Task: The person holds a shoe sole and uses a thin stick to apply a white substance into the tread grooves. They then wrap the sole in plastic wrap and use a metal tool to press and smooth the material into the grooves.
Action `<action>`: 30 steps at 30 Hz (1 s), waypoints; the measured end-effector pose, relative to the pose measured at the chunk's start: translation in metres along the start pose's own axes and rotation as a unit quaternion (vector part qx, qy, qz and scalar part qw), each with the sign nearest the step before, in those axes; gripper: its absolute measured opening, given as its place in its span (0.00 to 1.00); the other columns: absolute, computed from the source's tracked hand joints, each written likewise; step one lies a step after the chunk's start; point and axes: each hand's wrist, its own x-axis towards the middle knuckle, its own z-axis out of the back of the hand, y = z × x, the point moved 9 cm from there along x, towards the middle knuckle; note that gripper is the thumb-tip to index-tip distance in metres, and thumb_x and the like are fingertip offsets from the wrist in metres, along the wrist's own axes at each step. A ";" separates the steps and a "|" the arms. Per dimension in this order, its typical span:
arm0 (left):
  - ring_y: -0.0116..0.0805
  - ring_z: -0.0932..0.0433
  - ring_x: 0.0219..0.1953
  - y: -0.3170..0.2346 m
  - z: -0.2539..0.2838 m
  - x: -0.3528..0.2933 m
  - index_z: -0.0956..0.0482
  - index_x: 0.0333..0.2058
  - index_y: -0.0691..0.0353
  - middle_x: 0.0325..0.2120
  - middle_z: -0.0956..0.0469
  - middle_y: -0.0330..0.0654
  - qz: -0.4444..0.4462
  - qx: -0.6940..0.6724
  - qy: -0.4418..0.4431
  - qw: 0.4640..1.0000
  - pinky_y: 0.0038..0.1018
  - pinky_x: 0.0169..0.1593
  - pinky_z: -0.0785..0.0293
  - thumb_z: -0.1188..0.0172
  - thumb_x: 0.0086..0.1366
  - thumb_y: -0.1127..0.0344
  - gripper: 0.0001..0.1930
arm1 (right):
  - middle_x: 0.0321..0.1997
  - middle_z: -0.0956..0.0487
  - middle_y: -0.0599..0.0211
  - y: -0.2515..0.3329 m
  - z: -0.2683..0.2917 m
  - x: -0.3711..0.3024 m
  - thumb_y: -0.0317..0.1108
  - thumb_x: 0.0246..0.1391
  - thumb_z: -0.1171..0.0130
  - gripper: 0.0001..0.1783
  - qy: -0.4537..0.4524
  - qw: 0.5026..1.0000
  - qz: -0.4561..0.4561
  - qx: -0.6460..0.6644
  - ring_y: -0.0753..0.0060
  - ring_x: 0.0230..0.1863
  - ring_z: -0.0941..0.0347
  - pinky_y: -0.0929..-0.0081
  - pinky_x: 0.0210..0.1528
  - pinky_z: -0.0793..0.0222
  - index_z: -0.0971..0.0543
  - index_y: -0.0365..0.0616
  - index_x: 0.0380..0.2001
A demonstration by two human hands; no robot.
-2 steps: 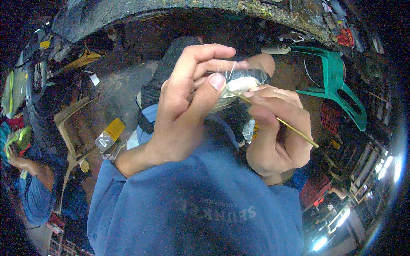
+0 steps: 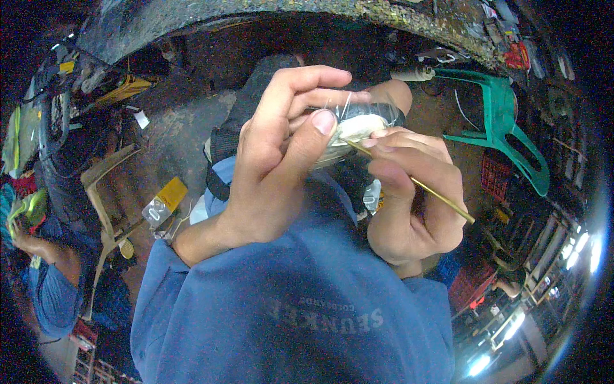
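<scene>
My left hand is closed around a small white bundle in clear plastic, its thumb pressing on the near left side. Stiff clear plastic edges stick up along the bundle's far side, and a dark band shows behind it. What exactly the bundle is I cannot make out. A thin brass-coloured rod is pinched between the thumb and fingers of my right hand. The rod slants up to the left, its tip at the bundle's near face. My right fingertips touch the bundle's right end.
Across the far side runs a rough, speckled bench edge. A green plastic chair stands at the right, above a red crate. On the left are a beige chair frame and a yellow-and-clear packet; beyond sits a co-worker in blue.
My right hand has shifted very slightly left, and the rod's tip has slid left along the bundle's near face. My left hand keeps its hold.
</scene>
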 end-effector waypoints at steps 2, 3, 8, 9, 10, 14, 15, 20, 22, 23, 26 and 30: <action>0.41 0.24 0.56 0.002 0.000 0.000 0.37 0.61 0.66 0.55 0.24 0.56 0.010 -0.003 -0.001 1.000 0.36 0.63 0.31 0.48 0.69 0.57 0.27 | 0.29 0.15 0.57 -0.001 -0.001 -0.001 0.20 0.47 0.29 0.10 -0.001 1.000 -0.005 0.003 0.57 0.33 0.17 0.66 0.39 0.21 0.18 0.33 0.33; 0.41 0.24 0.56 0.002 0.000 0.000 0.37 0.61 0.66 0.55 0.24 0.56 0.007 -0.010 0.001 1.000 0.36 0.63 0.31 0.48 0.69 0.57 0.27 | 0.29 0.15 0.57 -0.001 0.000 -0.001 0.20 0.47 0.29 0.10 -0.007 1.000 -0.010 -0.003 0.57 0.33 0.17 0.66 0.39 0.21 0.18 0.34 0.33; 0.41 0.24 0.57 0.003 0.001 0.001 0.38 0.61 0.66 0.55 0.24 0.56 0.006 -0.001 -0.001 1.000 0.36 0.63 0.31 0.48 0.69 0.58 0.27 | 0.29 0.16 0.56 0.000 -0.003 0.001 0.21 0.49 0.30 0.08 0.019 1.000 0.003 -0.001 0.58 0.32 0.17 0.68 0.38 0.21 0.18 0.33 0.33; 0.42 0.24 0.57 0.002 0.001 0.000 0.38 0.61 0.66 0.55 0.24 0.56 0.003 -0.005 0.000 1.000 0.36 0.63 0.31 0.48 0.69 0.58 0.27 | 0.29 0.16 0.56 -0.001 -0.002 0.002 0.21 0.50 0.30 0.08 0.015 1.000 -0.003 -0.004 0.58 0.32 0.18 0.68 0.38 0.21 0.18 0.33 0.34; 0.42 0.24 0.57 0.003 0.001 0.000 0.38 0.61 0.66 0.55 0.24 0.56 0.010 -0.003 -0.001 1.000 0.36 0.63 0.31 0.48 0.69 0.58 0.27 | 0.29 0.16 0.56 -0.002 0.000 0.001 0.20 0.50 0.31 0.07 0.000 1.000 -0.012 -0.007 0.58 0.31 0.18 0.69 0.37 0.22 0.18 0.33 0.34; 0.42 0.24 0.56 0.004 0.000 -0.002 0.38 0.61 0.66 0.55 0.24 0.56 0.012 -0.001 0.000 1.000 0.37 0.63 0.31 0.47 0.69 0.57 0.27 | 0.29 0.16 0.54 -0.002 0.001 0.003 0.20 0.52 0.33 0.05 -0.006 1.000 -0.004 -0.023 0.59 0.30 0.18 0.70 0.36 0.22 0.18 0.34 0.33; 0.42 0.24 0.56 0.003 -0.001 -0.002 0.38 0.61 0.66 0.55 0.24 0.56 0.006 -0.003 0.005 1.000 0.37 0.63 0.31 0.47 0.69 0.56 0.27 | 0.29 0.16 0.54 -0.001 0.001 0.003 0.20 0.53 0.33 0.05 -0.005 1.000 -0.001 -0.024 0.59 0.30 0.18 0.70 0.35 0.23 0.18 0.34 0.33; 0.42 0.22 0.54 0.002 -0.001 -0.003 0.38 0.62 0.65 0.55 0.24 0.57 -0.017 0.037 0.014 0.999 0.35 0.60 0.27 0.41 0.67 0.60 0.28 | 0.33 0.19 0.52 -0.006 0.001 -0.004 0.31 0.66 0.43 0.10 -0.006 0.999 -0.044 0.002 0.64 0.33 0.21 0.70 0.40 0.24 0.25 0.32 0.38; 0.43 0.22 0.54 0.002 -0.001 -0.006 0.38 0.61 0.65 0.54 0.24 0.57 -0.037 0.042 0.013 0.998 0.35 0.59 0.26 0.39 0.67 0.62 0.28 | 0.34 0.19 0.50 -0.015 0.006 -0.007 0.33 0.68 0.45 0.11 -0.041 0.995 -0.089 0.031 0.65 0.32 0.22 0.71 0.38 0.24 0.26 0.32 0.39; 0.43 0.22 0.54 0.003 -0.001 -0.008 0.37 0.60 0.65 0.54 0.24 0.58 -0.046 0.034 0.010 0.998 0.35 0.58 0.25 0.38 0.67 0.64 0.27 | 0.34 0.20 0.50 -0.019 0.009 -0.009 0.34 0.69 0.46 0.12 -0.058 0.991 -0.111 0.047 0.65 0.31 0.23 0.71 0.37 0.24 0.26 0.33 0.39; 0.45 0.22 0.55 -0.008 -0.003 -0.010 0.36 0.58 0.65 0.52 0.24 0.58 -0.140 0.120 0.051 0.982 0.36 0.58 0.25 0.38 0.68 0.65 0.24 | 0.34 0.20 0.45 -0.022 0.009 -0.011 0.39 0.69 0.47 0.15 -0.084 0.983 -0.118 0.116 0.64 0.30 0.22 0.73 0.33 0.23 0.30 0.35 0.41; 0.40 0.21 0.52 -0.016 -0.003 -0.016 0.30 0.52 0.66 0.50 0.22 0.53 -0.181 0.142 0.067 0.971 0.32 0.56 0.26 0.39 0.68 0.71 0.17 | 0.33 0.20 0.44 -0.016 0.007 -0.016 0.43 0.69 0.47 0.17 -0.074 0.984 -0.115 0.118 0.63 0.29 0.22 0.72 0.33 0.23 0.33 0.38 0.42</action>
